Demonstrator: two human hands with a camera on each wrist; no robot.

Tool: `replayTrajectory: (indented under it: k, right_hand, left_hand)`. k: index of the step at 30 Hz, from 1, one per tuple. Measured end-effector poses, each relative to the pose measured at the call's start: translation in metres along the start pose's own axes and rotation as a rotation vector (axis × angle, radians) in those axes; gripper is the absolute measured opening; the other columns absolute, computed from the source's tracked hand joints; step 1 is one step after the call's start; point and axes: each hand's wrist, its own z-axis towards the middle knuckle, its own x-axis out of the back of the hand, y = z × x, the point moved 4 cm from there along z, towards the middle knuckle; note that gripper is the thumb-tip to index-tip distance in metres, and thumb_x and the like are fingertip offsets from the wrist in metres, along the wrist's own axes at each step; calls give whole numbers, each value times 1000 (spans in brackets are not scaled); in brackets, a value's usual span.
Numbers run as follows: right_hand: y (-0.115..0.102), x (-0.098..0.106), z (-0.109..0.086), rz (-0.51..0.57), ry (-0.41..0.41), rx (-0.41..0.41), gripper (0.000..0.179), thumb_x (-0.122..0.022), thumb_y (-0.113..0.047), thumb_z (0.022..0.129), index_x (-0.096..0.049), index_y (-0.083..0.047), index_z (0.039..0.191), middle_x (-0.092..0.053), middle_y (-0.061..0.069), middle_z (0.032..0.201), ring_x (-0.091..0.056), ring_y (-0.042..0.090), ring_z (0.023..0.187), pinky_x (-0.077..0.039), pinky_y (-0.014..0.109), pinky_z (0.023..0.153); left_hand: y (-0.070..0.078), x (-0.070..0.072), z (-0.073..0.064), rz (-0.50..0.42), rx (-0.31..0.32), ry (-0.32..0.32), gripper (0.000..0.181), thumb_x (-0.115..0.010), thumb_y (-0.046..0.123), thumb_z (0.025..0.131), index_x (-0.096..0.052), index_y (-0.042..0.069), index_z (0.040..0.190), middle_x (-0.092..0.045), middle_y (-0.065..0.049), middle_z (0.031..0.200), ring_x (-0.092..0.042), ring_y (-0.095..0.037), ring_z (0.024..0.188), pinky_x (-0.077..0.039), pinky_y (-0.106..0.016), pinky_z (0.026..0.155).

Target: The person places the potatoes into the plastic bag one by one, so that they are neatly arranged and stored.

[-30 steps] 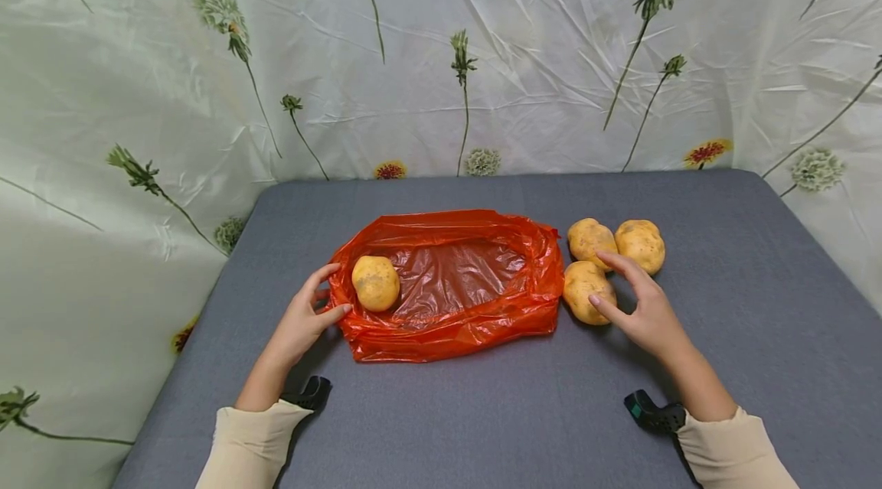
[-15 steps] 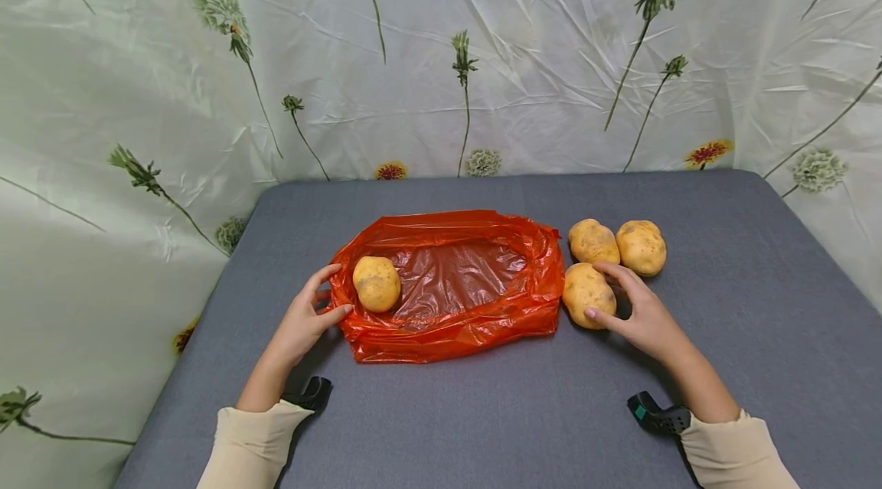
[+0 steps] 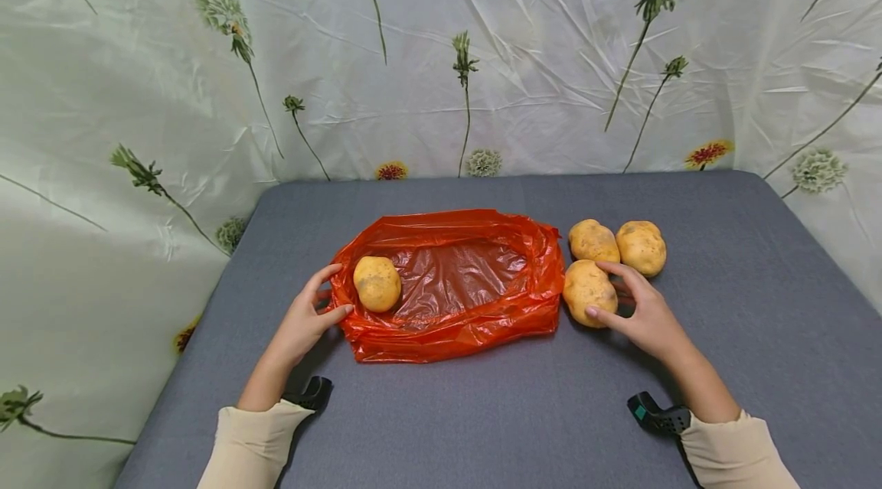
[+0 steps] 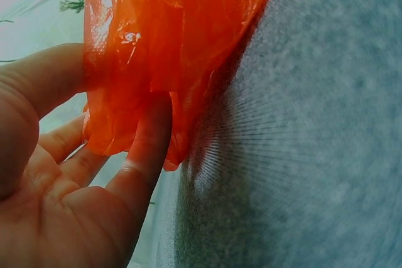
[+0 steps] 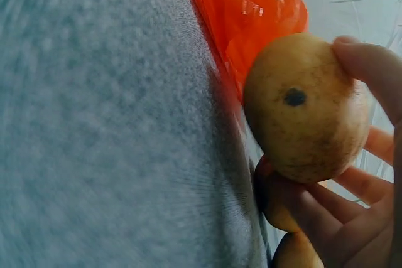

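A red plastic bag lies on the grey table with its mouth spread wide and facing up. One potato sits inside at its left end. My left hand holds the bag's left end, thumb and fingers spread around the thin film, as the left wrist view shows. Just beyond the bag's right end, my right hand grips a yellow potato between thumb and fingers. A dark spot marks its skin. Some right fingers are hidden behind this potato.
Behind the gripped potato, two more potatoes lie side by side, a left one and a right one. A flower-printed curtain hangs along the table's back and left. Each wrist wears a black device.
My right thumb and fingers have closed on the near potato, which has shifted slightly apart from the two behind it. My left hand and the bag have stayed put.
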Motion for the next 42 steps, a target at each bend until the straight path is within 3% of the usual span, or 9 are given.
replayTrajectory:
  k: [5, 8, 16, 30, 33, 39, 42]
  right_hand:
    - [-7, 5, 2, 18, 63, 5, 64, -74, 11, 63, -46, 8, 120, -49, 20, 118, -45, -6, 96, -37, 9, 75]
    - [-7, 7, 3, 40, 97, 5, 66, -74, 13, 61, -46, 8, 121, -49, 20, 118, -45, -8, 96, -37, 9, 75]
    - [-17, 9, 8, 50, 132, -5, 67, -74, 13, 61, -45, 8, 122, -47, 21, 118, -44, -10, 96, -37, 8, 75]
    - [-35, -7, 31, 129, 94, 173, 71, -75, 18, 57, -43, 13, 120, -46, 25, 118, -46, -7, 102, -41, 13, 76]
    - [-40, -11, 36, 147, 77, 178, 71, -75, 17, 58, -43, 12, 121, -46, 25, 119, -48, -1, 103, -41, 14, 78]
    - [-52, -24, 47, 177, 48, 174, 70, -74, 15, 60, -42, 13, 122, -44, 26, 122, -52, 30, 103, -40, 15, 80]
    - [-60, -32, 53, 197, 35, 176, 68, -75, 13, 62, -42, 12, 122, -44, 25, 123, -51, 34, 104, -40, 19, 83]
  left_hand:
    - [-2, 0, 1, -9, -4, -1, 64, -62, -1, 82, -28, 0, 136, -36, -26, 128, -41, -41, 108, -45, -26, 68]
    - [-8, 1, 3, -12, -6, -3, 64, -62, 1, 82, -27, 1, 137, -35, -25, 129, -41, -41, 110, -45, -25, 69]
    - [-1, 1, 2, -21, -2, -7, 63, -62, 0, 83, -28, 0, 136, -35, -25, 129, -40, -41, 109, -45, -23, 68]
    - [-4, 0, 2, 9, 1, -1, 63, -62, -1, 82, -28, 0, 136, -37, -26, 128, -41, -42, 109, -45, -28, 69]
    - [-3, 0, 2, 1, 1, -2, 63, -62, -1, 82, -28, 0, 136, -38, -26, 127, -41, -42, 109, -45, -26, 68]
    - [-3, 0, 2, 3, -9, -1, 64, -62, -1, 82, -29, -1, 136, -39, -27, 126, -42, -42, 108, -44, -26, 67]
    - [-2, 1, 2, 6, -10, 3, 63, -62, -1, 82, -29, -1, 136, -38, -26, 127, -42, -42, 108, -44, -26, 67]
